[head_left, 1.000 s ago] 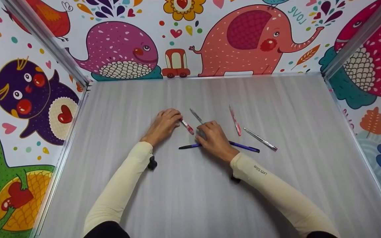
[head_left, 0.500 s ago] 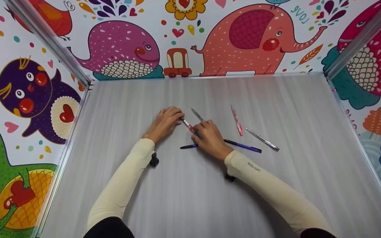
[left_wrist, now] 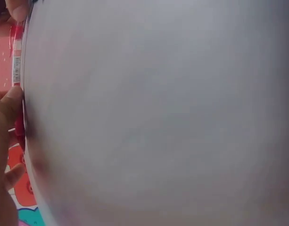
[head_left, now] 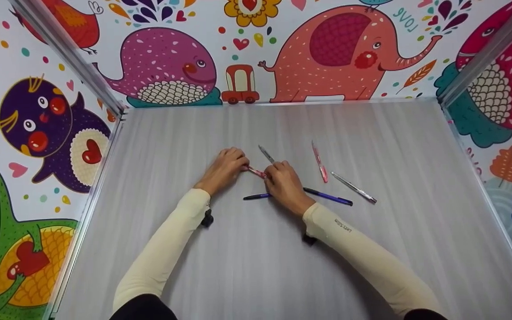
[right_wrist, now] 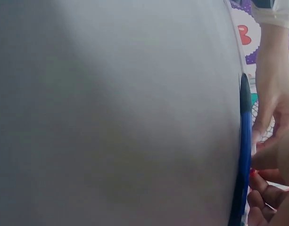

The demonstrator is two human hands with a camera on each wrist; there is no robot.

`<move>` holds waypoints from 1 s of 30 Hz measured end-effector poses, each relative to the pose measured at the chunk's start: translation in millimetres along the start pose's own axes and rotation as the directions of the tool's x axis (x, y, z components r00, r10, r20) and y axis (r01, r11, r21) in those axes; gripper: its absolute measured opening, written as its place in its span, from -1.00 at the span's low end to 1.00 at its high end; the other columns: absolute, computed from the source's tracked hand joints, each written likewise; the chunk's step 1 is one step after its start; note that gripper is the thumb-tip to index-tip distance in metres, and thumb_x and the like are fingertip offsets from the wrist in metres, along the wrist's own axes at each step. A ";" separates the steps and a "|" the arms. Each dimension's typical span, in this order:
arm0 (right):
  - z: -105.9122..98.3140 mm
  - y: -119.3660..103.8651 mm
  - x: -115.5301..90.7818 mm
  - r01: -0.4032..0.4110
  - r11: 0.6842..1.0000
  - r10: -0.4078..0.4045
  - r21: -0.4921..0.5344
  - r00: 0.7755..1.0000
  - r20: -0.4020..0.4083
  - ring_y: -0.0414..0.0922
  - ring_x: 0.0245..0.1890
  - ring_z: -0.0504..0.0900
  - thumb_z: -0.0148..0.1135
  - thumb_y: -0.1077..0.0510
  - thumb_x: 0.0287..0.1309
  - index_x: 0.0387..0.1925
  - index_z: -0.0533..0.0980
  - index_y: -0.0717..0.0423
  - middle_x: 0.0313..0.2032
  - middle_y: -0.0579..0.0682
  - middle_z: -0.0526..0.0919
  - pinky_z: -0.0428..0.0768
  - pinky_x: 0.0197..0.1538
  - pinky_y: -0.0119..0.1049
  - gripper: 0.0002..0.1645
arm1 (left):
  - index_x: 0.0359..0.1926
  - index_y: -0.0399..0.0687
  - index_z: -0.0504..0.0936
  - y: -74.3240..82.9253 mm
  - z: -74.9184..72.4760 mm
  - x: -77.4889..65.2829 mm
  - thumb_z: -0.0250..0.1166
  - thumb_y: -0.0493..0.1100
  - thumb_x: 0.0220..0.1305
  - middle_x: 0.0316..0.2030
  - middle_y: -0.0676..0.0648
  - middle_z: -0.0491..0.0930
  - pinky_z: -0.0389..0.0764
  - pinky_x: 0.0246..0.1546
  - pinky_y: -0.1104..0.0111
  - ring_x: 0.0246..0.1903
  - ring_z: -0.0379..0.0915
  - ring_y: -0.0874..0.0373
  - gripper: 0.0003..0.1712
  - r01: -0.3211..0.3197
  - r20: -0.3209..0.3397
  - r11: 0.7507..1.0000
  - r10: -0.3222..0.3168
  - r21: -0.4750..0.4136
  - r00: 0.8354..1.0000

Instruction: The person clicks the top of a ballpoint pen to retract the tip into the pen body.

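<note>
Red pen [head_left: 256, 172] has swung more crosswise, tightly pinched by left grip [head_left: 225, 169] and right grip [head_left: 286, 183].

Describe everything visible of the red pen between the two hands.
The red pen looks plastic, red on either side of a pale, barcoded label. In the head view it slants down toward the right hand, which grips one end; the left hand pinches it beside the label. Both hands partly cover it.
</note>
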State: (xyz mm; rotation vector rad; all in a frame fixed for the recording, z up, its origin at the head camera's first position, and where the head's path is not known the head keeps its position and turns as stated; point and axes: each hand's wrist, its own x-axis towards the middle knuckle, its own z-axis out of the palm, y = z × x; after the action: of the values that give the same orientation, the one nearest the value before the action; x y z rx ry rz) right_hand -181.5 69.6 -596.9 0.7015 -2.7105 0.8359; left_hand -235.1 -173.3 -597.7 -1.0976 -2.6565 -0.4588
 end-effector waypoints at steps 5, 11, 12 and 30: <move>-16.0 6.2 -6.1 -0.010 0.996 0.009 0.088 1.000 0.009 0.10 -0.08 0.62 0.47 0.31 0.40 -0.12 0.74 0.22 -0.16 0.11 0.73 0.65 0.01 -0.02 -0.92 | -0.07 -0.17 0.80 14.5 -5.7 -3.2 0.38 -0.16 0.57 -0.08 -0.12 0.70 0.55 0.33 -0.03 0.05 0.59 -0.08 -0.83 -0.007 -0.022 0.999 0.006 -0.038 1.000; -47.7 12.0 -12.1 -0.064 0.974 0.063 0.219 0.998 0.009 0.10 0.03 0.60 0.43 0.41 0.39 -0.07 0.73 0.21 -0.07 0.12 0.72 0.64 0.14 0.03 -0.86 | -0.06 -0.17 0.81 41.3 -10.5 -3.9 0.40 -0.17 0.55 -0.12 -0.10 0.74 0.59 0.30 -0.03 0.00 0.61 -0.05 -0.85 -0.006 -0.060 0.995 -0.001 -0.104 0.998; -52.9 12.8 -12.6 -0.066 0.970 0.066 0.234 0.998 0.006 0.11 0.04 0.60 0.42 0.41 0.40 -0.08 0.73 0.21 -0.07 0.12 0.72 0.64 0.16 0.04 -0.86 | -0.06 -0.18 0.81 46.2 -10.7 -4.0 0.42 -0.18 0.54 -0.13 -0.10 0.75 0.60 0.28 -0.03 -0.01 0.62 -0.05 -0.85 -0.005 -0.071 0.992 -0.003 -0.123 0.997; -108.0 9.6 -25.6 0.021 0.908 0.051 0.419 0.986 -0.159 0.01 -0.07 0.69 0.46 0.34 0.41 0.02 0.71 0.21 -0.08 0.07 0.79 0.66 0.01 0.02 -0.81 | -0.06 -0.26 0.82 126.4 -16.1 1.9 0.48 -0.36 0.44 -0.12 -0.14 0.82 0.69 0.05 0.02 -0.02 0.70 -0.06 -0.89 0.233 0.008 0.766 -0.286 -0.599 0.958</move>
State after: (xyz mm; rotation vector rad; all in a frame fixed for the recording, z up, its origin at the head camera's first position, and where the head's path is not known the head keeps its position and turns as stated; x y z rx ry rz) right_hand -157.2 148.5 -522.1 0.6534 -2.4081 1.4388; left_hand -144.6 -93.4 -557.2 -0.8003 -2.6550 -1.4462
